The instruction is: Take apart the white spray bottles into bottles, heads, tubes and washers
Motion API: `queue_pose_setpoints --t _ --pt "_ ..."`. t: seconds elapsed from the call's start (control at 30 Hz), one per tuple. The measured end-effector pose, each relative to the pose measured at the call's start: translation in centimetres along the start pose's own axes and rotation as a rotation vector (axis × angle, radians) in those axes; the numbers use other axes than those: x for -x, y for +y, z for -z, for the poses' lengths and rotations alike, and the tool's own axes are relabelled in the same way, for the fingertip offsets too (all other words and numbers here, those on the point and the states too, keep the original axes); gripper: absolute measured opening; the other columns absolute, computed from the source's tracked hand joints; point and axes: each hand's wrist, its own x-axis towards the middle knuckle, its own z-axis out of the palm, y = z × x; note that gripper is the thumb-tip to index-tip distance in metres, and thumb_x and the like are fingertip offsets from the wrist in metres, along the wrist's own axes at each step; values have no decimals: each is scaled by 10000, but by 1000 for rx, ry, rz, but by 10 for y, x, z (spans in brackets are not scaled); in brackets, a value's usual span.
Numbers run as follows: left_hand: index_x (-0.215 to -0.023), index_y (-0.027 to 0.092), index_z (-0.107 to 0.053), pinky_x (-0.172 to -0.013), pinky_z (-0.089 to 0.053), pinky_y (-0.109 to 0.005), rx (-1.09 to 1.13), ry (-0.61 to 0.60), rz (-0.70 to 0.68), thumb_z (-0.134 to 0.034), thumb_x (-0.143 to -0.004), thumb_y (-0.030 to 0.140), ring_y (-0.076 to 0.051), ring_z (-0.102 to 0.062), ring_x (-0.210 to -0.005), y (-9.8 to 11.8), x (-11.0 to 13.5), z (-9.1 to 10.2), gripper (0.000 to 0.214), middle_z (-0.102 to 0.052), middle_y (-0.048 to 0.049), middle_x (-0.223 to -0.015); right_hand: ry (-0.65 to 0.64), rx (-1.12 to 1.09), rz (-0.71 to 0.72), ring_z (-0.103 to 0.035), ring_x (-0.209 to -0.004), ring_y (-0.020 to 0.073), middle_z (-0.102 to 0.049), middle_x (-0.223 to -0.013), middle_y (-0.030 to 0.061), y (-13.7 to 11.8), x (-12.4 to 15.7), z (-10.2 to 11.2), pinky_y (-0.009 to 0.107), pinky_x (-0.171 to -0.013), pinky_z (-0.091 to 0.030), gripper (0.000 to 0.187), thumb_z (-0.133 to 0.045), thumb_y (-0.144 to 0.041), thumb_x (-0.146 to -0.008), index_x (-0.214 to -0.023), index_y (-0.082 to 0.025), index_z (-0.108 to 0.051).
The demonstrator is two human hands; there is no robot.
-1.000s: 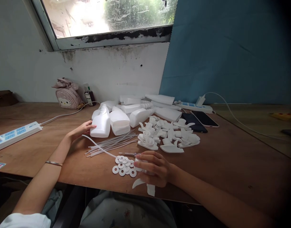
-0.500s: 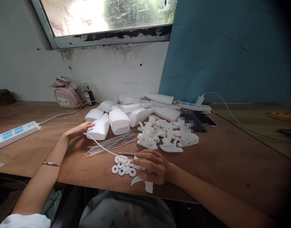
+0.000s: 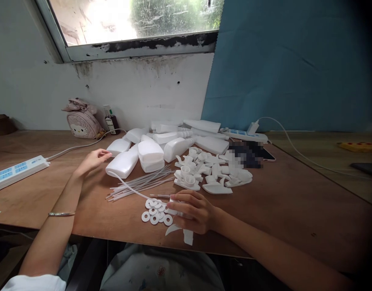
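Observation:
My right hand (image 3: 193,212) is closed around a white trigger spray head, mostly hidden by the fingers. A thin white tube (image 3: 129,187) curves from it to the left, its far end near a white bottle (image 3: 123,161). A slim metal-tipped tool (image 3: 159,196) sticks out beside the right fingertips; I cannot tell whether it is held. My left hand (image 3: 95,159) is open, with its fingers stretched towards the bottles and nothing visible in it. White ring washers (image 3: 154,218) lie left of the right hand, and a flat white piece (image 3: 188,237) shows below it.
Several loose tubes (image 3: 143,184) lie in front of the white bottles. To their right is a pile of white spray heads (image 3: 216,171). A blurred dark tablet (image 3: 255,153), power strips (image 3: 20,171), a pink bag (image 3: 83,121) and a dark glass bottle (image 3: 112,121) stand around.
My left hand has drawn away from the front bottle and the tube's end, moving left and slightly back. The right hand keeps its grip in nearly the same place.

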Motion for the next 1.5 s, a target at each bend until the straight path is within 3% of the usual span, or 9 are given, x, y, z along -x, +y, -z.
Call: queue_pose_setpoints --t 0.1,0.17,0.3,0.4,0.53,0.7,0.9,1.2,1.5 --pt "-1126 94 -491 -843 -415 -289 -14 207 -106 -411 -823 406 -201 -524 -1000 33 22 9 442 -576 -122 -1104 -32 0 -43 -642 -851 157 -697 -839 46 0 -1 -1 282 -753 -524 270 -504 -149 -810 -1077 -113 -499" --pt "-1064 157 -546 -828 -424 -287 -80 228 -320 -431 -842 404 -189 -542 -963 65 53 6 351 -596 -68 -1081 -51 6 -51 -641 -850 158 -694 -846 49 0 -1 -1 285 -749 -523 254 -501 -168 -823 -1071 -116 -501" --pt "-1132 197 -524 -886 -410 -327 -227 -263 -906 -508 -836 329 -201 -512 -1036 118 122 -28 324 -581 -67 -1123 -40 -8 -34 -629 -883 167 -687 -859 68 -3 -2 0 288 -768 -522 268 -513 -168 -816 -1072 -91 -504" --pt "-1169 184 -480 -873 -410 -368 -271 -363 -1087 -536 -814 274 -218 -526 -1008 128 150 -62 370 -590 -77 -1095 0 -34 -31 -612 -917 163 -674 -867 76 -3 -1 -1 277 -798 -522 294 -522 -176 -809 -1084 -75 -499" --pt "-1151 147 -446 -781 -450 -355 -196 -246 -1068 -453 -873 245 -215 -545 -954 121 156 -84 296 -584 -114 -1069 48 -13 -34 -599 -937 181 -646 -914 103 -1 2 -1 292 -795 -535 210 -540 -148 -792 -995 -95 -541" --pt "-1070 153 -477 -739 -460 -331 -150 -199 -1040 -469 -874 215 -191 -538 -843 116 155 -81 206 -602 -86 -961 68 96 97 -562 -1035 254 -604 -1014 134 0 2 1 356 -765 -560 82 -572 -134 -778 -858 -120 -569" --pt "-1197 160 -420 -783 -452 -334 -159 -207 -1153 -431 -858 90 -166 -527 -793 109 156 -78 346 -599 -62 -891 64 157 74 -539 -1093 243 -626 -1001 125 -4 -3 6 337 -820 -559 200 -510 -115 -825 -1009 -75 -576" --pt "-1020 149 -522 -647 -481 -291 -155 104 -1275 -454 -865 132 -138 -513 -609 110 159 -82 171 -580 -27 -667 29 164 108 -488 -1156 276 -620 -1075 182 -9 -5 9 375 -847 -542 219 -523 -149 -832 -1024 -59 -577" --pt "-814 145 -547 -589 -421 -281 -134 -101 -1287 -397 -847 76 -135 -436 -580 109 158 -77 168 -530 -34 -624 -36 38 148 -479 -1169 229 -613 -1117 171 -6 -5 6 346 -912 -499 234 -515 -134 -838 -1043 -34 -569"
